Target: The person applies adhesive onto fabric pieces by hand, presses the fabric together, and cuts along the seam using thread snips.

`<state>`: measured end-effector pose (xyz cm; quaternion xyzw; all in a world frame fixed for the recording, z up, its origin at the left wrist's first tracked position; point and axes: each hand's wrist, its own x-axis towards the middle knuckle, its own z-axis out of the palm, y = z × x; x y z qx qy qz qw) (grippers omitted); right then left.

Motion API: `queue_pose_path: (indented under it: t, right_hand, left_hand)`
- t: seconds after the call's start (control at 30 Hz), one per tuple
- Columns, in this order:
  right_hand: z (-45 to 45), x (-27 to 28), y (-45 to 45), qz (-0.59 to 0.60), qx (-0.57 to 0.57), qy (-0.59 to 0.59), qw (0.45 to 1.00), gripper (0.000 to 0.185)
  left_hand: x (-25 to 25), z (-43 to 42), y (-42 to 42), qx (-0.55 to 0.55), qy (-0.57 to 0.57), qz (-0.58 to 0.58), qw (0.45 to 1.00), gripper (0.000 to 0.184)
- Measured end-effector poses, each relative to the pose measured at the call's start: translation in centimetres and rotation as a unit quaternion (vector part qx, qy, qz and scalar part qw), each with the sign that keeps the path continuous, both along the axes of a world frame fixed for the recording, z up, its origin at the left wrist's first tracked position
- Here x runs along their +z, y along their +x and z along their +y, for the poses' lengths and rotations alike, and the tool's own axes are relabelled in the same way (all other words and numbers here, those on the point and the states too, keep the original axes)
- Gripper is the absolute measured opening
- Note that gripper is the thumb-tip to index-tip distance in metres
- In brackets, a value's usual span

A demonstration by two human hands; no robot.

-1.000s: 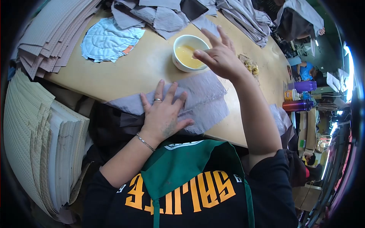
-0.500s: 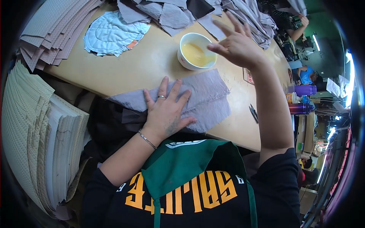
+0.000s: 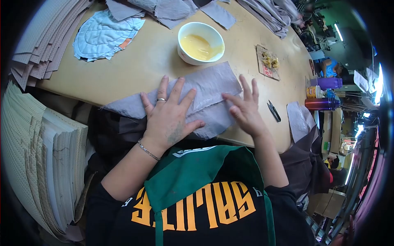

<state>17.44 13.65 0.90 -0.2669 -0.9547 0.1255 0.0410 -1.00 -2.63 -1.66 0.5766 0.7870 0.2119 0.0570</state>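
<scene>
White bowl point(image 3: 214, 37) w/ yellow liquid point(image 3: 197, 48) on surface point(image 3: 152, 61), just beyond grey fabric point(image 3: 215, 85) at near edge. L hand point(image 3: 167, 119) splayed flat on fabric; R hand point(image 3: 248, 110) loosely spread at fabric's R side, contact unclear.

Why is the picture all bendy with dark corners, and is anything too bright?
Head view: the lens probably bends the table and darkens corners; head view: a light glares far right; head view: the grey cloth under the left hand shines faintly.
</scene>
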Motion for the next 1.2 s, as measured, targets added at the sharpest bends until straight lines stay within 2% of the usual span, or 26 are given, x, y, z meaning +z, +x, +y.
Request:
queue_pose_path:
  t: [0.13, 0.27, 0.5, 0.67, 0.77, 0.8, 0.9, 0.93, 1.03, 1.13, 1.2]
  right_hand:
    - [-0.7, -0.7, 0.1, -0.01, 0.005, 0.099, 0.995, 0.053]
    - [1.2, -0.9, 1.2, -0.066, -0.083, 0.182, 0.977, 0.061]
    - [-0.8, -1.6, 0.2, -0.032, -0.04, 0.186, 0.981, 0.059]
    - [1.5, -0.4, 2.2, -0.046, -0.131, 0.227, 0.964, 0.055]
    - [1.9, -1.2, 3.1, 0.046, -0.146, 0.117, 0.981, 0.056]
    - [1.5, -1.5, 2.9, 0.08, -0.119, 0.143, 0.979, 0.062]
    - [0.1, -2.0, 2.0, 0.15, -0.174, -0.009, 0.973, 0.064]
    - [0.1, -2.5, 1.7, 0.168, -0.169, 0.026, 0.971, 0.067]
    - [-0.1, -2.0, 0.5, 0.172, -0.287, -0.179, 0.925, 0.067]
    - [0.4, -2.4, 0.5, 0.181, -0.269, -0.152, 0.934, 0.066]
    - [1.6, -2.7, 0.9, 0.184, -0.262, -0.063, 0.945, 0.063]
  left_hand:
    - [0.0, 0.0, 0.0, 0.004, 0.003, 0.01, 1.0, 0.074]
    - [0.1, 0.0, 0.0, 0.004, -0.002, 0.02, 1.0, 0.075]
    - [0.0, 0.1, 0.1, 0.001, -0.007, 0.017, 1.0, 0.072]
    - [0.2, 0.1, 0.0, 0.003, -0.019, 0.024, 1.0, 0.076]
    - [0.1, 0.1, 0.0, 0.003, -0.018, 0.024, 1.0, 0.076]
    - [0.2, 0.1, 0.0, 0.004, -0.021, 0.024, 0.999, 0.076]
    - [0.2, 0.2, 0.1, 0.004, -0.024, 0.021, 0.999, 0.076]
    - [0.2, 0.1, 0.1, 0.005, -0.025, 0.02, 0.999, 0.075]
    - [0.2, 0.2, 0.2, 0.006, -0.029, 0.032, 0.999, 0.076]
    - [0.3, 0.6, 0.7, 0.016, -0.033, 0.05, 0.998, 0.076]
    - [0.4, 1.4, 1.3, 0.013, -0.033, 0.037, 0.999, 0.074]
